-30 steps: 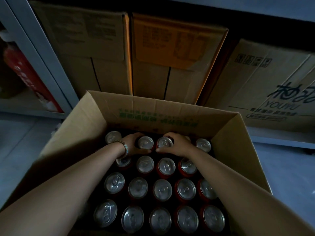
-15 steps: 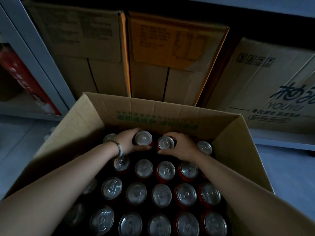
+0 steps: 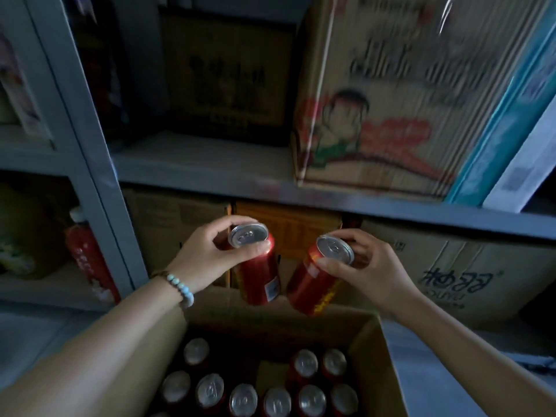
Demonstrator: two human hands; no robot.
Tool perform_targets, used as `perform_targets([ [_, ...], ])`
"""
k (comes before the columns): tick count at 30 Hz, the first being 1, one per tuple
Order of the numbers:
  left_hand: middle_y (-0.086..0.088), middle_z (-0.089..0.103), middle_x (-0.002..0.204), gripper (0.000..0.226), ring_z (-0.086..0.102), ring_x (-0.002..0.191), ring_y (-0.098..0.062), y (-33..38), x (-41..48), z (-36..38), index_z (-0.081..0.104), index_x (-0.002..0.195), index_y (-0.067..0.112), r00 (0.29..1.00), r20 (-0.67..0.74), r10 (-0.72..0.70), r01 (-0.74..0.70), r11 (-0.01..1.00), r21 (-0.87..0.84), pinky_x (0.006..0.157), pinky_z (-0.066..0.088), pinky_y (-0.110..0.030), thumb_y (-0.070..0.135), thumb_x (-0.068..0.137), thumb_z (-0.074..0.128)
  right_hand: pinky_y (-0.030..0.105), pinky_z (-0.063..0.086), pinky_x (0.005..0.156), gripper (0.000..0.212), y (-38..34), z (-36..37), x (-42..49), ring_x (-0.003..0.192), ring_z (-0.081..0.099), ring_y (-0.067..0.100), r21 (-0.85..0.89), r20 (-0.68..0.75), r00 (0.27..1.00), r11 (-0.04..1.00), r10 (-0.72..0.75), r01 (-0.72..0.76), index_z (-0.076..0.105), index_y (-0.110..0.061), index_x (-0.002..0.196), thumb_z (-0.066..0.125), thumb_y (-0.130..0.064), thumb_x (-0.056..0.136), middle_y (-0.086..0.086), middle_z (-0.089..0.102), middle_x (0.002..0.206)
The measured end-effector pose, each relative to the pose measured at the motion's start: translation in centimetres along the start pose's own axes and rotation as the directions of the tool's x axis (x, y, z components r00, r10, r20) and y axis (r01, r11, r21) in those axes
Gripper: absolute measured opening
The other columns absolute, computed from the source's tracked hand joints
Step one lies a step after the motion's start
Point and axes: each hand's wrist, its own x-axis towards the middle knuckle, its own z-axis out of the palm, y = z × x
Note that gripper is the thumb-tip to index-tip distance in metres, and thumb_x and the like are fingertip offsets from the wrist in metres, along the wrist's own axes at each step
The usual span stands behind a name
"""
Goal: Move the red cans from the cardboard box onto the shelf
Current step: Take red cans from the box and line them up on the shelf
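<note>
While both cans hang above the open cardboard box (image 3: 373,335), each is held by its top rim, a grip that suits tight packing, where only the tops can be reached. Fingers (image 3: 249,251) of the left hand (image 3: 207,254) curl round one red can (image 3: 258,266), near upright; the right hand (image 3: 370,269) pinches the second can (image 3: 316,281), tilted inward. Grey shelf (image 3: 195,164) lies ahead and higher, bare beside a printed carton (image 3: 376,115); the remaining cans (image 3: 243,398) stand in the box

A dim stockroom, grey metal shelving (image 3: 270,173) packed with printed cardboard cartons (image 3: 376,109), open box of cans (image 3: 373,335) near.
</note>
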Motion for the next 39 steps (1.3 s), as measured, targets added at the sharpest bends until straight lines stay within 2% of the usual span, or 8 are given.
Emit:
perform_targets([
  [4,0.016,0.065,0.100,0.087,0.060,0.088,0.007,1.8,0.0,-2.6,0.059,0.105,0.039,0.988,0.051,-0.142,0.140,0.989,0.054,0.069,0.042,-0.012,0.085,0.032,0.060,0.013,0.050,0.066,0.052,-5.2,-2.4,1.0,0.084,0.066,-0.003,0.054,0.009,1.000,0.998,-0.023,0.023,0.064,-0.030,0.099,0.074,-0.050,0.052,-0.020,0.071,0.090],
  [8,0.016,0.070,0.091,0.077,0.063,0.086,0.005,-3.0,-2.7,-0.9,0.064,0.096,0.038,0.971,0.075,-0.228,0.213,0.962,0.170,0.078,0.051,-0.020,0.083,0.033,0.067,0.021,0.053,0.075,0.038,-3.1,-0.4,0.9,0.086,0.066,-0.001,0.006,0.033,0.999,1.000,0.022,-0.023,0.064,-0.029,0.099,0.081,-0.034,0.066,-0.013,0.072,0.092],
  [12,0.023,0.067,0.076,0.060,0.061,0.074,0.008,-7.3,-5.9,2.1,0.063,0.089,0.033,0.941,0.124,-0.315,0.272,0.922,0.277,0.067,0.042,-0.005,0.074,0.045,0.067,0.028,0.054,0.082,0.047,2.7,3.3,-0.8,0.095,0.064,0.003,-0.080,0.070,0.991,0.991,0.116,-0.110,0.061,-0.031,0.106,0.081,-0.042,0.064,-0.014,0.069,0.100],
  [16,0.017,0.068,0.092,0.079,0.062,0.088,0.004,-11.3,-8.5,5.2,0.063,0.099,0.031,0.919,0.158,-0.361,0.305,0.905,0.296,0.083,0.052,-0.024,0.081,0.037,0.067,0.027,0.053,0.086,0.052,7.0,6.2,-3.0,0.098,0.062,0.001,-0.132,0.110,0.976,0.976,0.190,-0.175,0.060,-0.032,0.107,0.082,-0.045,0.061,-0.015,0.067,0.103],
  [22,0.023,0.063,0.093,0.058,0.058,0.090,0.007,-13.3,-10.0,8.4,0.056,0.099,0.038,0.904,0.190,-0.382,0.315,0.898,0.306,0.083,0.046,-0.013,0.058,0.051,0.080,0.027,0.052,0.088,0.053,9.2,7.5,-4.4,0.102,0.061,0.002,-0.151,0.096,0.975,0.971,0.202,-0.186,0.059,-0.029,0.110,0.082,-0.043,0.064,-0.014,0.067,0.106],
  [32,0.010,0.047,0.133,0.095,0.045,0.124,-0.010,-12.5,-8.0,7.9,0.035,0.134,0.023,0.739,0.433,-0.517,0.307,0.829,0.467,0.099,0.036,-0.020,0.061,0.057,0.076,0.027,0.054,0.086,0.048,7.0,7.0,-3.7,0.098,0.062,-0.001,-0.102,0.118,0.984,0.987,0.136,-0.124,0.060,-0.032,0.107,0.082,-0.042,0.066,-0.016,0.068,0.102],
  [35,0.017,0.043,0.136,0.111,0.042,0.126,-0.006,-8.9,-5.3,6.2,0.030,0.138,0.033,0.802,0.439,-0.405,0.267,0.900,0.343,0.107,0.035,-0.030,0.074,0.045,0.073,0.019,0.052,0.081,0.045,4.8,6.1,-2.9,0.094,0.061,-0.009,-0.103,0.133,0.988,0.993,0.073,-0.060,0.061,-0.032,0.106,0.082,-0.040,0.067,-0.019,0.067,0.100],
  [39,0.017,0.056,0.121,0.089,0.053,0.113,-0.001,-0.8,-2.3,3.3,0.046,0.126,0.034,0.889,0.403,-0.218,0.201,0.976,0.085,0.096,0.046,-0.027,0.054,0.047,0.082,0.017,0.052,0.075,0.044,-1.5,3.8,-1.5,0.091,0.064,-0.006,-0.029,0.113,0.994,1.000,0.007,-0.004,0.064,-0.031,0.103,0.082,-0.039,0.064,-0.017,0.070,0.096],
])
